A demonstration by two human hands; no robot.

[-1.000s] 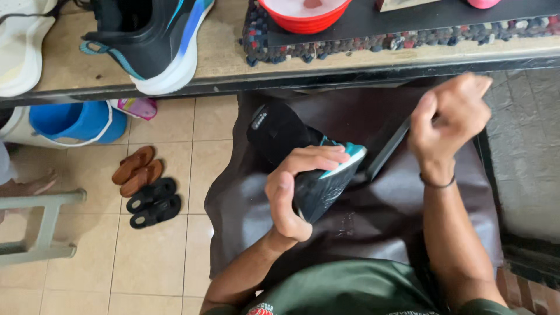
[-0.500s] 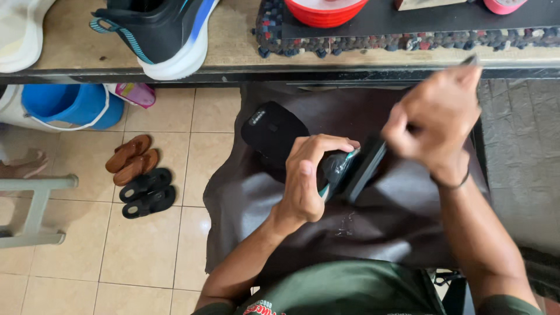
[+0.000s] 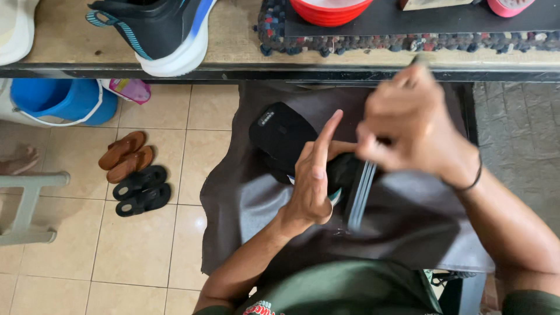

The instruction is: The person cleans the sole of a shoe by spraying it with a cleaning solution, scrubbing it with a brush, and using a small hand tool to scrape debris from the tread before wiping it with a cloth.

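While the left hand (image 3: 312, 186) grips a black shoe (image 3: 286, 137), the right hand (image 3: 411, 122) clenches a flat black strip (image 3: 360, 192).
Both rest over the dark apron (image 3: 402, 221), below the worktop (image 3: 233, 46) edge; 1 index finger points up.

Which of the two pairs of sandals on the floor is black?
The black pair of sandals, lying nearer the person; the brown pair of sandals sits just beyond it, closer to the blue bucket.

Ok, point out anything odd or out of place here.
Nothing looks damaged or spilled. One sneaker stands alone on the bench; its likely mate, the shoe, lies on the lap cloth in the left hand. The right hand is blurred.
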